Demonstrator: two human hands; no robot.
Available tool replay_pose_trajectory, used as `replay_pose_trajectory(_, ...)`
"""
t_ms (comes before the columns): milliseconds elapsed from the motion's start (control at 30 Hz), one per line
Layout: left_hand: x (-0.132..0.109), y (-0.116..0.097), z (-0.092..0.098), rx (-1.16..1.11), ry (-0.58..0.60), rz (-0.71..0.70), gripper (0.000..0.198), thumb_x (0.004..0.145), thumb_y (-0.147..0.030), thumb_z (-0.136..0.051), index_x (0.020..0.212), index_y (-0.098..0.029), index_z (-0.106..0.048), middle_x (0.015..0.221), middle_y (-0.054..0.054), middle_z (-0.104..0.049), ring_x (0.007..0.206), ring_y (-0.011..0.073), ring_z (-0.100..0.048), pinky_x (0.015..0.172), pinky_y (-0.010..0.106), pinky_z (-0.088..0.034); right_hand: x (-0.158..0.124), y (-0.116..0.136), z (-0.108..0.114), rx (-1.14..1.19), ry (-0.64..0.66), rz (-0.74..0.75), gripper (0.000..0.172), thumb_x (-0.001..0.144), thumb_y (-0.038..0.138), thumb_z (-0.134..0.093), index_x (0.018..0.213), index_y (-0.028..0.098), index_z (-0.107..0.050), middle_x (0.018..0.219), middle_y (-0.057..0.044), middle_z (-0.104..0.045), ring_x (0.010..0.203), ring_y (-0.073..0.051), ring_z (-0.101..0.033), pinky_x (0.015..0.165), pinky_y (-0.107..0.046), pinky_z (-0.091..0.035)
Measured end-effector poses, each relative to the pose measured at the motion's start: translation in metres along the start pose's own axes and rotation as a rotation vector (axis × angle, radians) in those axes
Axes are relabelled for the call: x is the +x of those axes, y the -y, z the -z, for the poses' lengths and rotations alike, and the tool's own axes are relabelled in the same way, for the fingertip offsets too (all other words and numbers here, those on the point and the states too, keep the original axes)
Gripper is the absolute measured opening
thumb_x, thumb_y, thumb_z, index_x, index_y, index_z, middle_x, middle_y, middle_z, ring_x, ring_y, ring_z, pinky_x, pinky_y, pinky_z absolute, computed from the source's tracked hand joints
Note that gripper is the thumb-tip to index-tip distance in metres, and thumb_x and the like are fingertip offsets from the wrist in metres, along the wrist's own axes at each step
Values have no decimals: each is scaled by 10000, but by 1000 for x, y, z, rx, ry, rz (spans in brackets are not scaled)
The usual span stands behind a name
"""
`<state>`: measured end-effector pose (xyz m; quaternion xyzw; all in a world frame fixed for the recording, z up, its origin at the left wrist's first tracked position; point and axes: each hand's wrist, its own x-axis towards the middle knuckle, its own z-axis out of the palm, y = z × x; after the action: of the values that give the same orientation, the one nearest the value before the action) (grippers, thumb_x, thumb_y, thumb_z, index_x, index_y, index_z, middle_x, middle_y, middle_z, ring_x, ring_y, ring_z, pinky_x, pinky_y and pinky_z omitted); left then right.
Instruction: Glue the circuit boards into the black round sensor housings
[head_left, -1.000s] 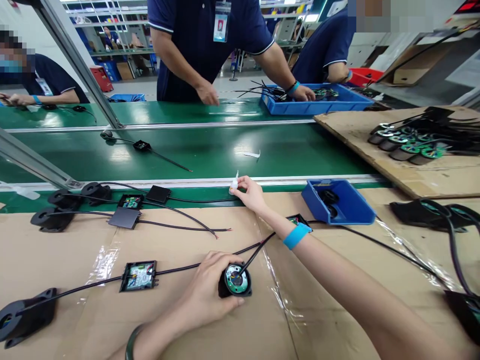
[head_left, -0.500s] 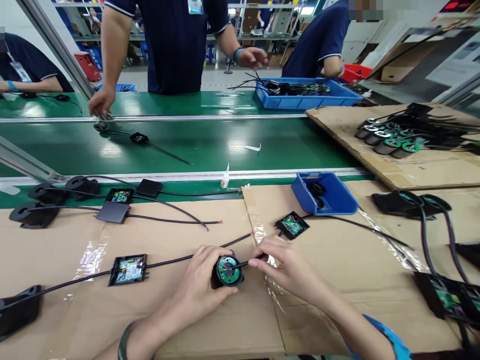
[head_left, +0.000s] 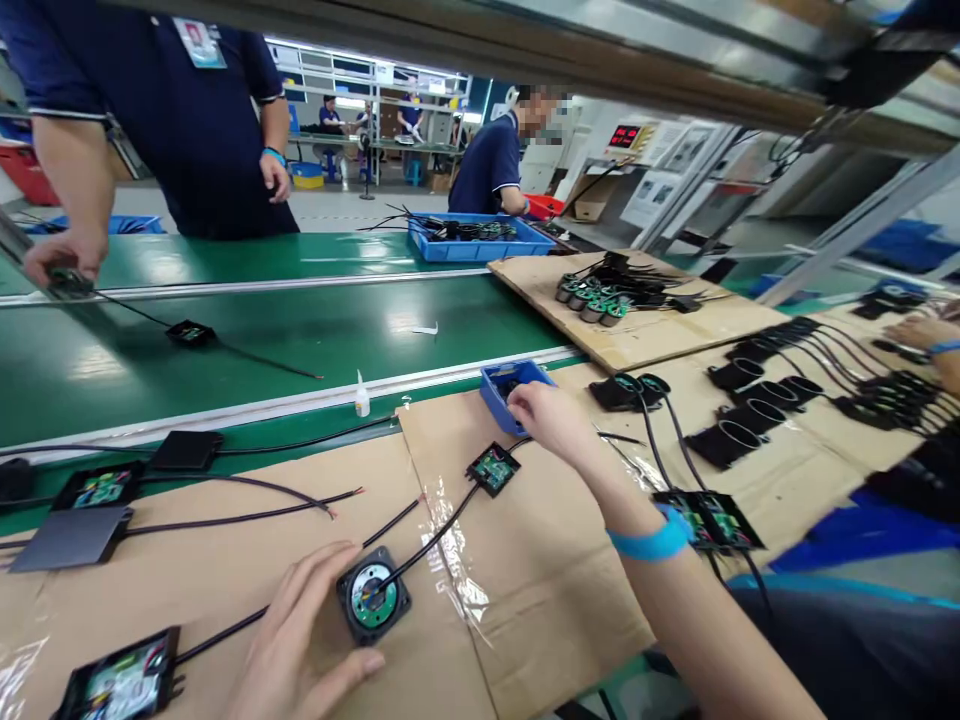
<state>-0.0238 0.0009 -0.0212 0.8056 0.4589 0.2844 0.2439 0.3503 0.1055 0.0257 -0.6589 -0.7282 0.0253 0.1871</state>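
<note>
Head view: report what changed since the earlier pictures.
The right hand, first on the white bottle, then on the cable, has let both go and moved to the blue bin; any hold there is hidden. The left hand has opened its grip around the round unit; contact is unclear. The bottle, since released, and the white strip on the belt stayed put.

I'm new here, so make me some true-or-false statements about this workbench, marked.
1. The right hand is at the small blue bin. True.
2. The white dropper bottle lies on its side. False: the bottle stands upright.
3. A blue band circles the right wrist. True.
4. The round circuit board beside the left hand faces down. False: that board faces up.
5. Black cables lie in the large blue tray. True.
</note>
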Motion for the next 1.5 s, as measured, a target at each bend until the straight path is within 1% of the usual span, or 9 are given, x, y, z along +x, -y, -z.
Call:
replay_pose_trajectory(200,6,-7,24,164,-37,-119,464,849,-430,-649,1272,-282,-532,1254,69,-627,1101,218,-664,834,261,-599,34,-48,-11,-158,39,-187,270,955,340,-544,1152,163,-597,1140,-71,-626,965,-189,-638,821,-384,-550)
replay_pose_trajectory(367,7,-16,30,161,-67,-134,362,886,-389,-616,1215,-249,-564,1207,88,-629,1107,206,-653,837,252,-595,31,-35,-8,-165,-64,-282,219,929,321,-570,1001,124,-631,985,-77,-652,858,-190,-642,747,-356,-534)
replay_pose_trajectory(500,10,-27,32,188,-203,-207,320,919,-178,-558,1238,-192,-571,1248,129,-587,1133,203,-622,899,288,-572,0,6,7,-55,-222,-299,289,941,329,-451,960,107,-635,894,-136,-652,798,-244,-631,678,-352,-479)
replay_pose_trajectory(567,14,-35,33,236,-204,-344,400,917,-49,-483,1289,-180,-555,1330,145,-539,1215,216,-569,960,321,-546,-26,41,10,172,-126,-197,335,943,416,-436,962,157,-648,796,-69,-655,693,-192,-609,619,-297,-468)
replay_pose_trajectory(733,20,-51,39,319,25,-680,435,980,-62,-324,1344,-186,-528,1449,94,-481,1381,209,-408,1063,328,-479,-76,129,0,1157,662,102,360,933,449,-503,804,179,-702,735,-18,-618,686,-132,-540,658,-254,-442)
replay_pose_trajectory(1033,10,-48,32,439,41,-647,395,956,-64,-411,1337,-36,-513,1339,164,-583,1367,285,-419,1060,386,-490,-83,165,-39,1654,666,-327,330,752,459,-757,850,161,-655,761,-1,-652,703,-97,-574,683,-221,-452)
replay_pose_trajectory(1200,7,-43,23,394,-65,-560,388,908,-89,-560,1296,-74,-562,1226,175,-636,1197,256,-580,948,358,-567,-81,155,-37,1485,500,-223,347,854,525,-623,981,208,-561,754,1,-648,642,-114,-575,594,-231,-464)
replay_pose_trajectory(1367,4,-39,25,384,-88,-363,297,923,-115,-542,1205,-142,-635,1164,153,-656,1067,204,-641,866,312,-588,-78,123,-32,854,293,243,138,909,259,-595,1038,220,-627,1059,-56,-678,1049,-199,-603,926,-343,-467)
replay_pose_trajectory(1500,4,-38,22,382,-53,-381,275,916,-122,-549,1170,-159,-648,1180,142,-664,1108,214,-631,889,320,-590,-85,114,-42,729,267,313,79,864,177,-645,934,214,-632,877,-28,-695,863,-182,-643,800,-319,-510)
